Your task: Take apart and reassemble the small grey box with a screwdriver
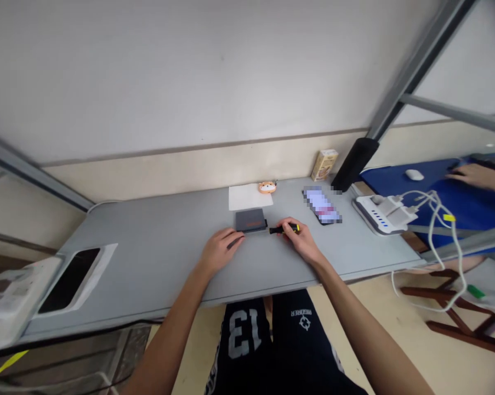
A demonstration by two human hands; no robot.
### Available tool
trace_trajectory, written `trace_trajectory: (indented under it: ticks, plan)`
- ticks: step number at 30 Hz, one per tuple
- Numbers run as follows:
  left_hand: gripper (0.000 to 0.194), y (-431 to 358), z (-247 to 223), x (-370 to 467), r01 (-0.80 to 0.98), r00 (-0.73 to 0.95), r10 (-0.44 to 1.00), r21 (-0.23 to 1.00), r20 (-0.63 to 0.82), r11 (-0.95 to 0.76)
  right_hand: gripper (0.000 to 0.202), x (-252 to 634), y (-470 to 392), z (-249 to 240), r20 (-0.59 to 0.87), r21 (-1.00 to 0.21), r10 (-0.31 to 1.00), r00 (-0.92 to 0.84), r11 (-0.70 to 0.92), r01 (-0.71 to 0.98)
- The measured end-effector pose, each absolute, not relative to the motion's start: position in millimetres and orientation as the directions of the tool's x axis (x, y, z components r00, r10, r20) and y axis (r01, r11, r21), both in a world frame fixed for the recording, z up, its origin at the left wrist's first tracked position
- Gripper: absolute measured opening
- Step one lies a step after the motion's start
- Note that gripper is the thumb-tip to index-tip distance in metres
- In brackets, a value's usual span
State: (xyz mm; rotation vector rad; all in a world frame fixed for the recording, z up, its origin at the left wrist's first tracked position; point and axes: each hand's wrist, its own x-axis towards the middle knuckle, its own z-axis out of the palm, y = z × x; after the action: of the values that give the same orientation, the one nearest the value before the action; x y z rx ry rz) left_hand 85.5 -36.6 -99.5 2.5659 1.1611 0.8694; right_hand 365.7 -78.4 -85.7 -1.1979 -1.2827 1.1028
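Observation:
On the grey desk [157, 247] lies a dark grey box [250, 220] with reddish marking. My left hand [222, 249] rests at its lower left corner, fingers closed around a small dark piece [233, 243] that I cannot make out. To the right of the box, my right hand [296, 236] grips a black and yellow tool [290, 227], its tip pointing left at the box's right end, a small gap apart. Behind the box are a white sheet of paper [242, 198] and an orange animal-faced item [267, 187].
Right of centre lie a phone [322, 206], a small carton [324, 164], a black cylinder [355, 164] and a power strip [381, 216] with white cables. Another phone [69, 281] lies at far left. Another person's hand [473, 175] is near a white mouse [414, 175].

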Motion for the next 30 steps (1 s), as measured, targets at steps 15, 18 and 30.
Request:
trace_trajectory:
  ticks: [15, 18, 30]
  plan:
    - [0.025, 93.2, -95.7, 91.8, 0.847, 0.289, 0.877, 0.324, 0.384, -0.421, 0.043, 365.9, -65.7, -104.9, 0.026, -0.983, 0.968, 0.248, 0.070, -0.171]
    - [0.024, 90.9, -99.7, 90.2, 0.843, 0.302, 0.868, 0.316, 0.393, -0.436, 0.041, 366.0, -63.1, -108.6, 0.021, -0.971, 0.961, 0.275, 0.085, -0.222]
    - [0.033, 53.9, -74.3, 75.1, 0.679, 0.379, 0.888, 0.574, 0.258, -0.457, 0.041, 373.7, -36.3, -91.0, 0.051, -0.962, 0.910, 0.411, 0.155, -0.224]
